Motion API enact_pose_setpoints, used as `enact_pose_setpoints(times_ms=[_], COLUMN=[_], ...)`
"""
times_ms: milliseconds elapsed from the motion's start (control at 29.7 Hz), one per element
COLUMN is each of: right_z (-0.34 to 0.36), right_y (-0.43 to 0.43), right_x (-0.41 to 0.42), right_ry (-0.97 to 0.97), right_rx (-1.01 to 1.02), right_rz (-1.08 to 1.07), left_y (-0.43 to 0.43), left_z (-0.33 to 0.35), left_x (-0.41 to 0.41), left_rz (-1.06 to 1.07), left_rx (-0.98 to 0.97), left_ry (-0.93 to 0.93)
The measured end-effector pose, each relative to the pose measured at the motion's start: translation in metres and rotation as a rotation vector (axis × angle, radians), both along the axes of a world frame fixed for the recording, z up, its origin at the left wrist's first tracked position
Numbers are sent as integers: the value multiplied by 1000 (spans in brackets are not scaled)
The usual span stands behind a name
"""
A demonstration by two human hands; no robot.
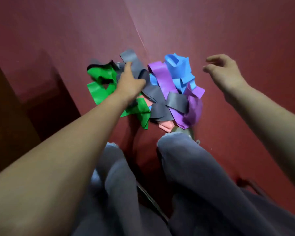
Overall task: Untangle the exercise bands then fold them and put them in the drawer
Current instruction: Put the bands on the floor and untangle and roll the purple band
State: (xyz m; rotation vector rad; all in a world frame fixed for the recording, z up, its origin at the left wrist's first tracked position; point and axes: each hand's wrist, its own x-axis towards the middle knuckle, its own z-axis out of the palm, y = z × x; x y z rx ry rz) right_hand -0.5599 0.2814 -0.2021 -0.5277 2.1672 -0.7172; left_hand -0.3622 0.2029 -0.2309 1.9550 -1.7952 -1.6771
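Grey soft trouser legs (pixel 186 167) fill the near edge; beyond them the flat dark red floor (pixel 245 40) lies open around a tangled heap of smooth flat rubber exercise bands (pixel 162 86). The left hand (pixel 129 80) rests on the heap's grey band (pixel 136 65), and I cannot tell if it grips. The right hand (pixel 225 72) hovers beside the heap, its fingers loosely curled and holding nothing.

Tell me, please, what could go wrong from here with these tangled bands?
First, the left hand rests on the grey band, which is tangled with the green band and the purple band; a hard pull may tighten the knot. Second, the right hand hovers free, holding nothing, so everything could drag along with it.
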Motion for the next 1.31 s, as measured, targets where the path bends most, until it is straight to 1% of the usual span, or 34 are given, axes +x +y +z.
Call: enact_pose_setpoints(times_ms=[135,202,303,370,404,437,471,538,572,639,707,808,875,976,1077,1110,1178,1245,1312], right_z=[-53,-72,-97,-106,-104,-101,-98,-97,-102,-115,-123,-129,-131,-133,-133,-132,-129,-124,-113], right_y=[5,7,7,5,4,1,-5,-15,-21,-28,-31,-36,-41,-52,-60,-60,-58,-53,-45], right_x=[2,4,7,11,14,19,24,36,42,50,54,61,65,65,64,64,62,60,59], right_ry=[-51,-54,-20,72,163,252,301,265,235,222,230,294,303,272,246,246,234,145,18], right_rx=[88,127,142,104,68,17,-50,-126,-101,36,142,200,238,281,256,221,87,-86,-217], right_rz=[6,36,86,103,132,172,208,299,368,506,551,510,466,284,167,142,95,37,-1], left_y=[-2,-4,-12,-19,-22,-23,-23,-17,-14,-10,-8,-5,-1,6,7,7,7,5,5], left_z=[-27,-36,-48,-52,-51,-51,-50,-50,-51,-54,-57,-62,-62,-61,-60,-61,-61,-61,-60], left_x=[-15,-17,-19,-24,-26,-27,-27,-27,-26,-24,-24,-22,-22,-23,-23,-23,-24,-27,-31], left_rz=[60,34,-37,33,96,155,203,281,314,367,403,446,455,432,452,452,454,486,512], left_rx=[118,119,114,143,160,184,212,267,286,310,316,336,369,419,435,430,426,421,410], left_ry=[129,147,126,136,155,180,207,259,281,302,318,337,352,360,380,376,375,390,393])
